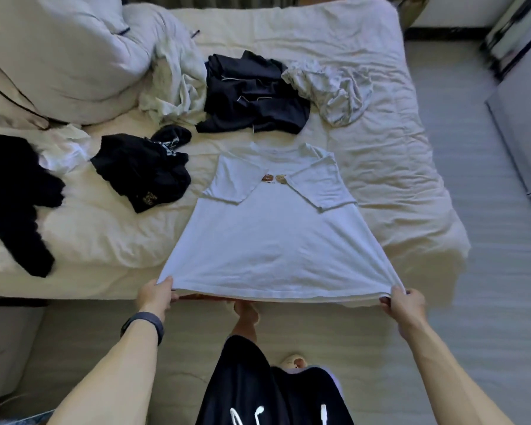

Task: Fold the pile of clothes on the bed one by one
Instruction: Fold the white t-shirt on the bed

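A white T-shirt (pixel 273 237) lies spread on the bed (pixel 396 154), both short sleeves folded in over the chest beside a small print. Its hem hangs at the bed's near edge. My left hand (pixel 157 297) pinches the hem's left corner and my right hand (pixel 403 306) pinches the right corner, stretching the hem taut. Unfolded clothes lie behind: a dark navy garment (pixel 255 96), a pale crumpled one (pixel 328 87) to its right, a whitish one (pixel 175 87) to its left, a black bundle (pixel 144 170) and a black piece (pixel 16 191) at far left.
A large white pillow (pixel 62 56) fills the back left corner. Pale floor (pixel 488 271) runs along the bed's right side, with grey furniture (pixel 521 124) at the right edge. My legs in dark shorts stand against the bed's foot.
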Motion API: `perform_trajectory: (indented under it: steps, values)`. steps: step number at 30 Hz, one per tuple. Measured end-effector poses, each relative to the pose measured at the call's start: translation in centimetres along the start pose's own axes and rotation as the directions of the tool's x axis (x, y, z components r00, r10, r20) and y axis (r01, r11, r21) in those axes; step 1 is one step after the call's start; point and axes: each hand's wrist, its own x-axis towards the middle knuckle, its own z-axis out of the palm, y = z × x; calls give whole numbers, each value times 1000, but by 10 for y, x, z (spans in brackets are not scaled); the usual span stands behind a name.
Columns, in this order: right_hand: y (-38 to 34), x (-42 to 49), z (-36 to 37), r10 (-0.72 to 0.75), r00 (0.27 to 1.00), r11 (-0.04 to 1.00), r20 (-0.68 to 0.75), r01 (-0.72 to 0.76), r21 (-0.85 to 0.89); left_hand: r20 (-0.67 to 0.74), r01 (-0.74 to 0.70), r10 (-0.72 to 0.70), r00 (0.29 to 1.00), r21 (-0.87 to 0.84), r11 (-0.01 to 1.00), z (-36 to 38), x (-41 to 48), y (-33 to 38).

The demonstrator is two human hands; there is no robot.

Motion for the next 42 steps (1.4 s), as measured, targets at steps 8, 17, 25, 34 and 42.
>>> perform_trajectory:
  steps: [8, 17, 25, 34, 42]
  values:
    - [20, -41, -32, 170, 985, 953, 36, -174, 250, 73, 186, -185, 980, -17, 982, -38, -35, -46]
    - [-52, -27, -6, 193, 977, 870, 92, -214, 444, 177, 144, -94, 980, -292, 945, -36, -2, 29]
    - [-168, 57, 69, 116, 978, 895, 175, -180, 409, 324, 71, -7, 946, -185, 980, 7, 93, 161]
    - [-217, 188, 176, -150, 986, 986, -78, 143, -91, 153, -320, 299, 942, 147, 936, 113, 238, 238]
    - [-219, 252, 227, -187, 978, 939, -93, 150, -309, 144, -392, 365, 920, 305, 868, 172, 307, 261]
